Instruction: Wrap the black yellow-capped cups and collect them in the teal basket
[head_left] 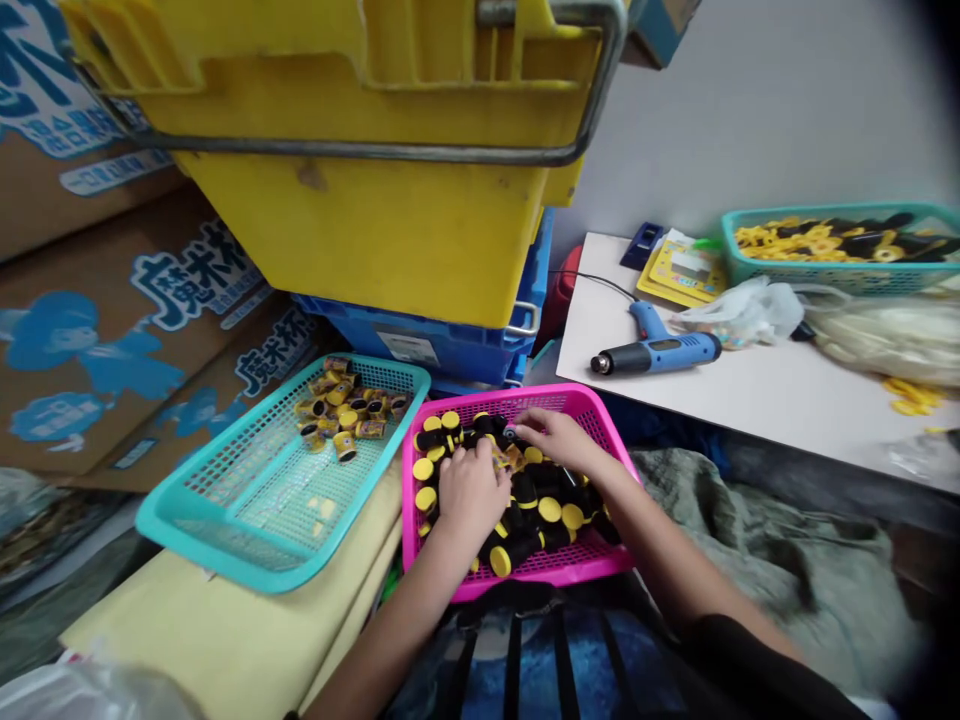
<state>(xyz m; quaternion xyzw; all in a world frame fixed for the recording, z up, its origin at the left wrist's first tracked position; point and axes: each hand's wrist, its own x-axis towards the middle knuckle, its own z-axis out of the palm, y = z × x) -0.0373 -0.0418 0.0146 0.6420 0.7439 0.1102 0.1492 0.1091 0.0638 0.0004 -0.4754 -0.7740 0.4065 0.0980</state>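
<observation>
Both hands work inside a pink basket filled with small black pieces with yellow round caps. My left hand reaches over the pile, its fingers curled down beside a yellow-brown printed piece. Whatever lies under those fingertips is hidden. To the right, my right hand has its thumb and fingers drawn together at a dark piece with a greyish round end; its exact kind is unclear. Small printed yellow-brown cups lie heaped in the teal basket on the left.
Stacked yellow and blue crates rise directly ahead. Cardboard boxes stand at left. On the white table lie a blue heat gun, plastic bags and another teal basket of yellow and black parts.
</observation>
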